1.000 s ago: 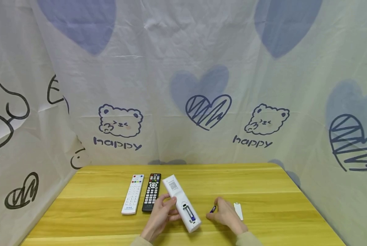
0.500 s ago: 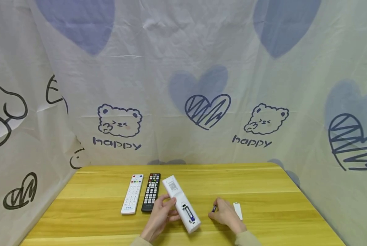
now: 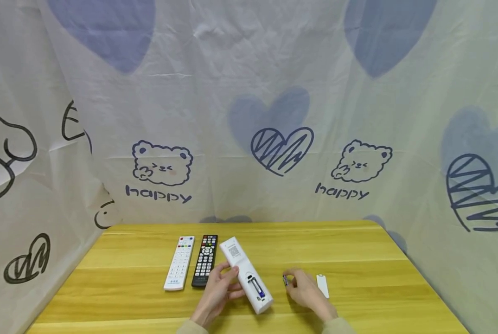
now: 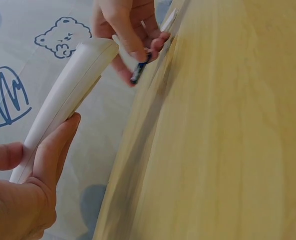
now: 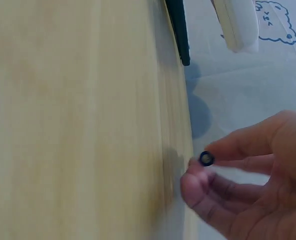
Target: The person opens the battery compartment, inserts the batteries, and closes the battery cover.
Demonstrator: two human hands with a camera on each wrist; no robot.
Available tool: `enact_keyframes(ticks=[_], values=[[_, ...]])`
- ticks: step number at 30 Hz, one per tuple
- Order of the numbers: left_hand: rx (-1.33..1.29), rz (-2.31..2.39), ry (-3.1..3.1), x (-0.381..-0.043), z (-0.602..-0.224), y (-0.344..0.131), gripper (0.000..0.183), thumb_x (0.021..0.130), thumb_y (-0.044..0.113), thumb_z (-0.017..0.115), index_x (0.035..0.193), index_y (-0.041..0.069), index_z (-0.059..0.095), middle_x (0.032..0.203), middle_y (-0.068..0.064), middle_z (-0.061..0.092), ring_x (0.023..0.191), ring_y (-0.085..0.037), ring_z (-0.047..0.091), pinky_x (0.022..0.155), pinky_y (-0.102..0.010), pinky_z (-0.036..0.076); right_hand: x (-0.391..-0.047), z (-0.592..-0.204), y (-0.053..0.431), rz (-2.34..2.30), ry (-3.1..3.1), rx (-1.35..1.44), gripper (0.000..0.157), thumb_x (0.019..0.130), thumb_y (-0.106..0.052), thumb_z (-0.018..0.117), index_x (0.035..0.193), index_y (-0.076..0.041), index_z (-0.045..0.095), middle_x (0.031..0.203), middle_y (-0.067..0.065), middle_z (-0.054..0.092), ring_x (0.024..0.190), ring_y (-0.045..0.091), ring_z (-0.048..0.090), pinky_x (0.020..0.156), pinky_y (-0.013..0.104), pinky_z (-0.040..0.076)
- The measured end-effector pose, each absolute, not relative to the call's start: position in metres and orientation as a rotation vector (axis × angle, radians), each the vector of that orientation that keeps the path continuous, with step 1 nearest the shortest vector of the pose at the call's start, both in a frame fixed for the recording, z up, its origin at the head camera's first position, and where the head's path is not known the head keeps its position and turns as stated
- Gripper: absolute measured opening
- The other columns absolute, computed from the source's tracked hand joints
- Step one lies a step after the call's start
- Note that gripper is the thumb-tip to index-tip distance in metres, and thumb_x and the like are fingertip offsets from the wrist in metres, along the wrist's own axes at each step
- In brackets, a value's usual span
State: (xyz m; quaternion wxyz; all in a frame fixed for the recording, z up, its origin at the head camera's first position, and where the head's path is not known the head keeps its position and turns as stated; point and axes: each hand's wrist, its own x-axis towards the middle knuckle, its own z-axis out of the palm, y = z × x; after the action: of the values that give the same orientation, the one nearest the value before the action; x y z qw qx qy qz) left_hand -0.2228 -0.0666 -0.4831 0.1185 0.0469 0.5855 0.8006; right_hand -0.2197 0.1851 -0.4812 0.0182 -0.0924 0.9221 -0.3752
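Observation:
My left hand (image 3: 217, 290) grips a white remote control (image 3: 241, 266), its back turned up and slanting down to the right. Its battery compartment (image 3: 256, 287) is uncovered, with a blue-ended battery lying inside. To the right, my right hand (image 3: 306, 291) pinches a small dark-blue battery (image 3: 285, 280) between thumb and fingers. One round end of that battery (image 5: 206, 158) faces the right wrist camera. In the left wrist view the battery (image 4: 139, 71) pokes out below the fingers, beyond the remote. A white battery cover (image 3: 322, 285) lies on the table just right of the right hand.
Two more remotes, one white (image 3: 179, 263) and one black (image 3: 205, 260), lie buttons up left of my left hand. The wooden table (image 3: 370, 260) ends at a patterned cloth (image 3: 232, 195) hanging behind it and at both sides.
The battery has turned in my right fingers and now points up and left, its showing end a little further left. The left hand and the remote have stayed put.

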Motion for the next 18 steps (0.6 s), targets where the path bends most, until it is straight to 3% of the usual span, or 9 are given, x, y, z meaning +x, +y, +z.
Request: enact_keyframes(ticks=[7, 13, 18], values=[[0.133, 2.361, 1.693, -0.223, -0.482, -0.067, 0.055, 0.107, 0.014, 0.045, 0.147, -0.016, 0.021, 0.110, -0.018, 0.073, 0.082, -0.017, 0.076, 0.077, -0.031, 0.065, -0.219, -0.475, 0.175, -1.147, 2.998, -0.516, 0.037, 0.096, 0.001, 0.053, 0.132, 0.002, 0.063, 0.084, 0.004, 0.061, 0.067, 0.006, 0.043, 0.053, 0.020, 0.036], [0.130, 2.363, 1.694, -0.223, -0.482, -0.068, 0.055, 0.106, 0.014, 0.045, 0.146, -0.015, 0.021, 0.108, -0.015, 0.074, 0.081, -0.015, 0.075, 0.076, -0.030, 0.065, -0.218, -0.471, 0.165, -1.297, 3.061, -0.571, 0.025, 0.101, -0.002, 0.051, 0.113, -0.009, 0.071, 0.103, 0.006, 0.071, 0.081, 0.005, 0.054, 0.067, 0.020, 0.049], [0.124, 2.371, 1.690, -0.223, -0.482, -0.068, 0.054, 0.106, 0.014, 0.045, 0.146, -0.015, 0.021, 0.106, -0.014, 0.074, 0.079, -0.014, 0.075, 0.076, -0.030, 0.065, -0.219, -0.469, 0.161, -1.521, 2.907, -0.556, 0.020, 0.104, -0.006, 0.050, 0.105, -0.009, 0.070, 0.110, 0.008, 0.072, 0.082, 0.001, 0.053, 0.070, 0.017, 0.049]])
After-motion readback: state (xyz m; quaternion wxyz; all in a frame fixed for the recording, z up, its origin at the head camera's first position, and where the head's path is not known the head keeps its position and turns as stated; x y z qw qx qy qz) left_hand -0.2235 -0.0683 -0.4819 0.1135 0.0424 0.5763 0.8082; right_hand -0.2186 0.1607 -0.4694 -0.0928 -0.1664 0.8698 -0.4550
